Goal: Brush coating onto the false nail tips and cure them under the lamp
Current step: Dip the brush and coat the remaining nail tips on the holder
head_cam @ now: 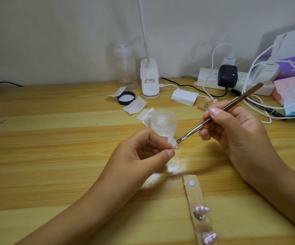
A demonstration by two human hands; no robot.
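Left hand (143,152) grip: thumb and fingertips pinched closed on a small pale-pink false nail tip (176,147), held just above the light wooden tabletop (54,138), in front of a short clear plastic jar (163,123).
Right hand (235,128) grip: fingers curled tight round a thin brown-handled brush with a silver ferrule (228,106), pen-style. The bristles sit at the nail tip's upper edge; touching or just off, can't tell.
Near the bottom edge: narrow tan wooden strip with round metal studs (195,195), carrying two more pink nail tips with white decoration (202,209).
Back of the tabletop: round black lid (126,98) lying open side up, stack of white pads (183,97), white gooseneck lamp base (150,82), clear pump bottle (125,68), and a white power strip (208,80) with a black adapter plugged in.
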